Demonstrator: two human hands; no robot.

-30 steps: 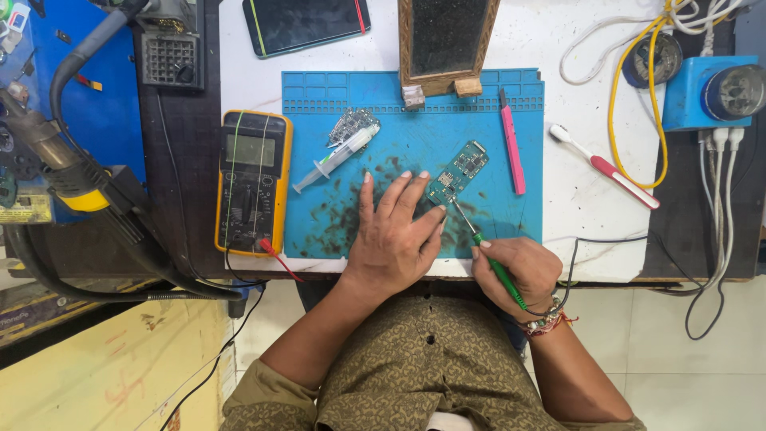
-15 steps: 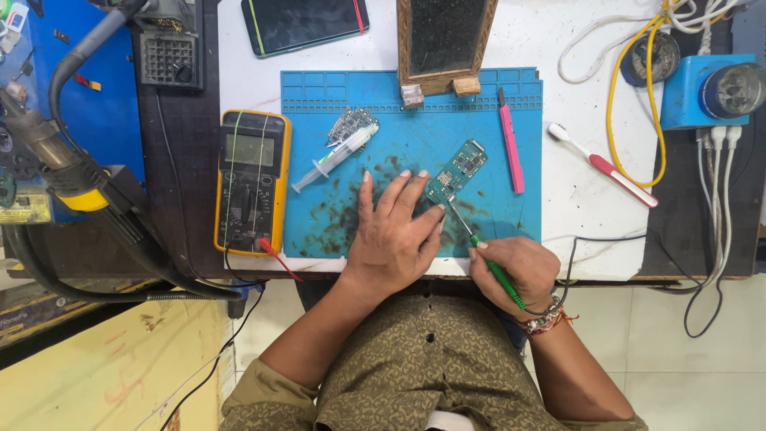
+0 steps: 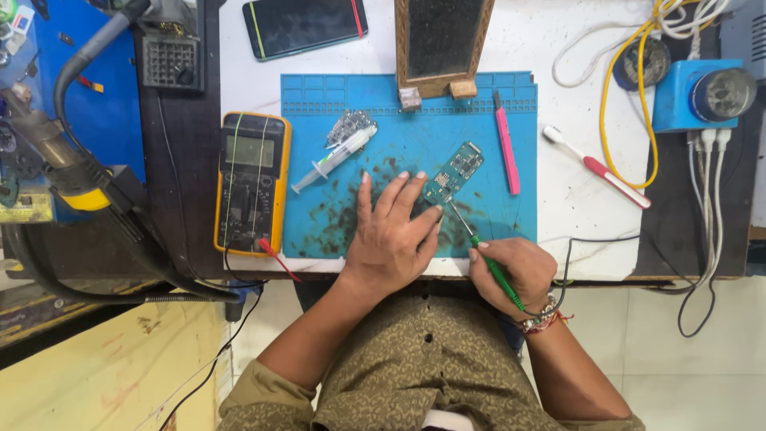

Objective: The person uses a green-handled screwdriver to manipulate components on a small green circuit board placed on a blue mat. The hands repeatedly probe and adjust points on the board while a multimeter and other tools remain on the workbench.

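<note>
A small green circuit board (image 3: 453, 172) lies on the blue work mat (image 3: 487, 136). My left hand (image 3: 391, 236) rests flat on the mat, fingers spread, its fingertips touching the board's lower left end. My right hand (image 3: 511, 270) grips a green-handled soldering iron (image 3: 488, 262) like a pen, its metal tip reaching up to the board's lower edge. A cable runs from that hand off to the right.
On the mat lie a syringe (image 3: 333, 160), a second small board (image 3: 349, 126) and a pink knife (image 3: 507, 148). A yellow multimeter (image 3: 250, 183) sits left, a phone (image 3: 305, 25) and wooden-framed stand (image 3: 444, 41) behind, a toothbrush (image 3: 597, 167) and blue device (image 3: 704, 94) right.
</note>
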